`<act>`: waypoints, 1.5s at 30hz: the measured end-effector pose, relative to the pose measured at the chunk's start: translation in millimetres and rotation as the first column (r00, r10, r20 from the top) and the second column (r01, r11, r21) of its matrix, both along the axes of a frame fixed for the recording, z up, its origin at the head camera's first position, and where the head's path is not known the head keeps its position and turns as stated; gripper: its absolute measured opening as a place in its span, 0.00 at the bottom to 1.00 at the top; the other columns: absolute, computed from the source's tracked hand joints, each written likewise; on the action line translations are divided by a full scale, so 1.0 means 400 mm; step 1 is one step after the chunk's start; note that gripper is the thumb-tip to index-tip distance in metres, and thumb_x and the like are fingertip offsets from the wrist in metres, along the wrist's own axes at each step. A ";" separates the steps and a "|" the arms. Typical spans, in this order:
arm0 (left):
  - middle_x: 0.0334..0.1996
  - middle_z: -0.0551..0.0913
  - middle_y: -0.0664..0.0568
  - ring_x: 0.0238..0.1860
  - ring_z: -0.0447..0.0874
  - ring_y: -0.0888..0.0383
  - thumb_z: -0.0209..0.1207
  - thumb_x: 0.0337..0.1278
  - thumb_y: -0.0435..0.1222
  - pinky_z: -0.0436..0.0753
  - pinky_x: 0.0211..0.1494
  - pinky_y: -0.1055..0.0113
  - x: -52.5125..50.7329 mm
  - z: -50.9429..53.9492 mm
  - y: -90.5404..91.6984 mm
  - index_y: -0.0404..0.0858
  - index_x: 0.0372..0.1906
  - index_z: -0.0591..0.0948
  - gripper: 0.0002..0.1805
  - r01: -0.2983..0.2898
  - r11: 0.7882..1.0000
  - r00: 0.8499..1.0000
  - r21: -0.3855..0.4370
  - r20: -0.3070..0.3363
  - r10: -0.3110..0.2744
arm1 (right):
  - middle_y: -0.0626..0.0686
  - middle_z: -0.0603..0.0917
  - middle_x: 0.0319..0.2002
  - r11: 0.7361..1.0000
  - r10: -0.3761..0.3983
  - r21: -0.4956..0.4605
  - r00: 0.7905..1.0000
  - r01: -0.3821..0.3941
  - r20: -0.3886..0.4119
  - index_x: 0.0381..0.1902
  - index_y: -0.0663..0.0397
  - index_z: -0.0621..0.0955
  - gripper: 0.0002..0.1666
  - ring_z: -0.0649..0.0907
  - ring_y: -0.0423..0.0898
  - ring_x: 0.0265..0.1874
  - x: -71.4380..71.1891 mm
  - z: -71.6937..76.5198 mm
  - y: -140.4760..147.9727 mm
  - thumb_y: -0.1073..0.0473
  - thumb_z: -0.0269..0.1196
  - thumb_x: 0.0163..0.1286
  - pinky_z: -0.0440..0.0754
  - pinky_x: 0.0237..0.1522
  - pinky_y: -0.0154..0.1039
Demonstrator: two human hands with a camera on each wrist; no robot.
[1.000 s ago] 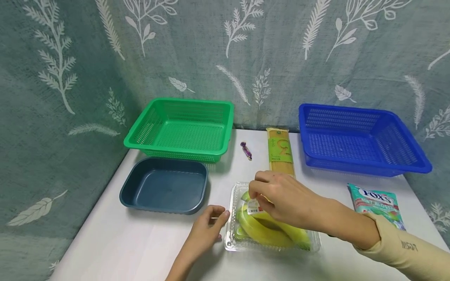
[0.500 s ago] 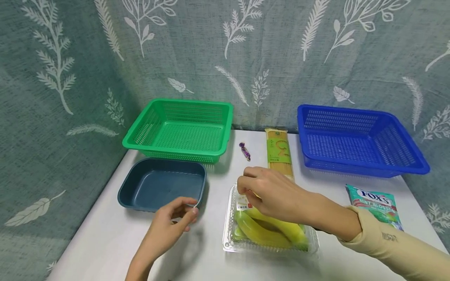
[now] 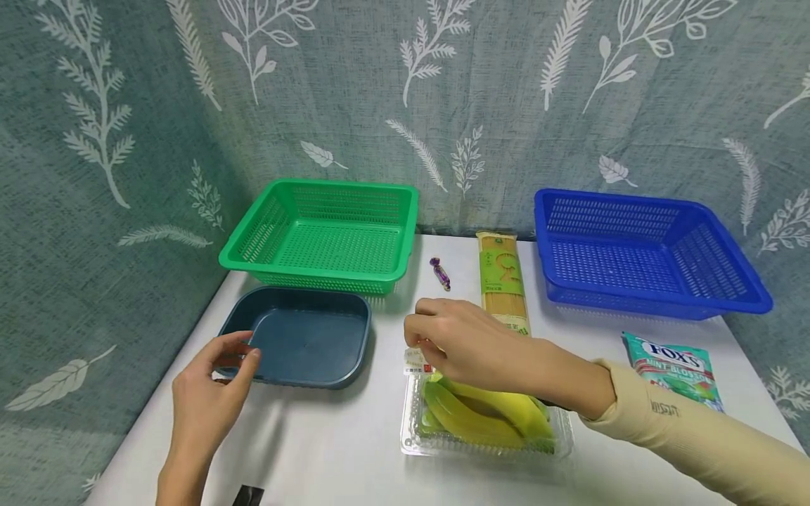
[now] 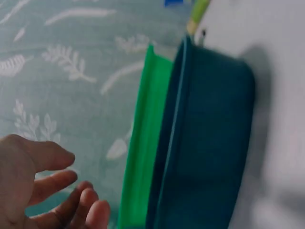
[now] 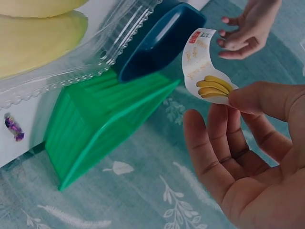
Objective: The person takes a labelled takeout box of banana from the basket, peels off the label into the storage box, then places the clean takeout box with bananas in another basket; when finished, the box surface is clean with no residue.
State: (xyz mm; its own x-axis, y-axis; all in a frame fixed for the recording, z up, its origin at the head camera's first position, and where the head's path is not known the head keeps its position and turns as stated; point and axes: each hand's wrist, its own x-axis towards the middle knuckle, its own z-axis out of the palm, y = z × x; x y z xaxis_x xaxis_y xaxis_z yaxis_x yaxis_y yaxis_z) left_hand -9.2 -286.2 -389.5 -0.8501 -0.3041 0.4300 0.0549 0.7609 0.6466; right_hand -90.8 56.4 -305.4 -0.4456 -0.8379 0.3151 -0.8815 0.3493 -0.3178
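Observation:
My right hand is above a clear plastic clamshell container with bananas inside. Between thumb and fingertips it pinches a white label, printed with a bunch of bananas and red marks. In the right wrist view, the label curls and hangs free of the container. My left hand hovers at the left front corner of a dark blue tray. Its fingers are loosely bent with nothing between them; the left wrist view has them apart from the tray wall.
Behind the tray stands a green basket; a blue basket is at the back right. A purple wrapped candy, a pack of noodles and a mint candy bag lie on the white table. A small black object shows at the front.
My left hand has moved left, from beside the container to the tray's corner. My right hand has shifted left and drawn the label off the lid.

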 end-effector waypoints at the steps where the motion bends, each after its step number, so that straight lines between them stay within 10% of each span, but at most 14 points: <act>1: 0.37 0.86 0.51 0.34 0.77 0.73 0.67 0.60 0.32 0.73 0.29 0.80 -0.004 -0.002 -0.013 0.40 0.53 0.85 0.16 -0.022 1.000 1.000 -0.021 -0.009 0.022 | 0.44 0.79 0.31 1.000 0.006 0.002 1.000 -0.006 0.001 0.34 0.52 0.82 0.11 0.73 0.37 0.25 -0.002 0.000 -0.006 0.74 0.62 0.63 0.74 0.29 0.29; 12: 0.43 0.86 0.40 0.38 0.82 0.57 0.64 0.59 0.31 0.70 0.47 0.52 -0.058 -0.025 -0.130 0.35 0.55 0.84 0.18 -0.184 0.982 0.983 -0.051 0.009 0.185 | 0.44 0.75 0.30 0.999 0.035 0.033 0.999 -0.036 0.033 0.32 0.53 0.80 0.12 0.73 0.38 0.26 -0.022 0.002 -0.066 0.76 0.61 0.61 0.73 0.29 0.29; 20: 0.49 0.80 0.30 0.49 0.79 0.33 0.61 0.63 0.37 0.71 0.46 0.37 -0.079 -0.034 -0.189 0.31 0.63 0.78 0.25 -0.185 0.972 0.940 -0.146 0.264 0.218 | 0.44 0.74 0.28 0.997 0.057 0.042 0.997 -0.059 0.047 0.31 0.53 0.80 0.13 0.71 0.38 0.24 -0.028 -0.002 -0.095 0.76 0.58 0.63 0.71 0.27 0.29; 36: 0.45 0.84 0.32 0.47 0.83 0.35 0.57 0.63 0.29 0.76 0.32 0.61 -0.117 -0.049 -0.201 0.28 0.55 0.82 0.17 -0.150 0.985 0.936 -0.088 0.309 0.170 | 0.44 0.76 0.30 0.991 0.081 0.100 0.994 -0.089 0.078 0.33 0.52 0.82 0.13 0.72 0.39 0.26 -0.041 -0.008 -0.151 0.75 0.57 0.66 0.71 0.28 0.28; 45: 0.46 0.83 0.31 0.47 0.82 0.34 0.55 0.63 0.28 0.75 0.33 0.58 -0.128 -0.054 -0.192 0.29 0.55 0.82 0.17 -0.141 0.988 0.926 -0.071 0.343 0.157 | 0.43 0.73 0.26 0.988 0.108 0.106 0.992 -0.115 0.071 0.28 0.51 0.80 0.16 0.70 0.39 0.24 -0.066 -0.016 -0.193 0.77 0.52 0.63 0.64 0.23 0.28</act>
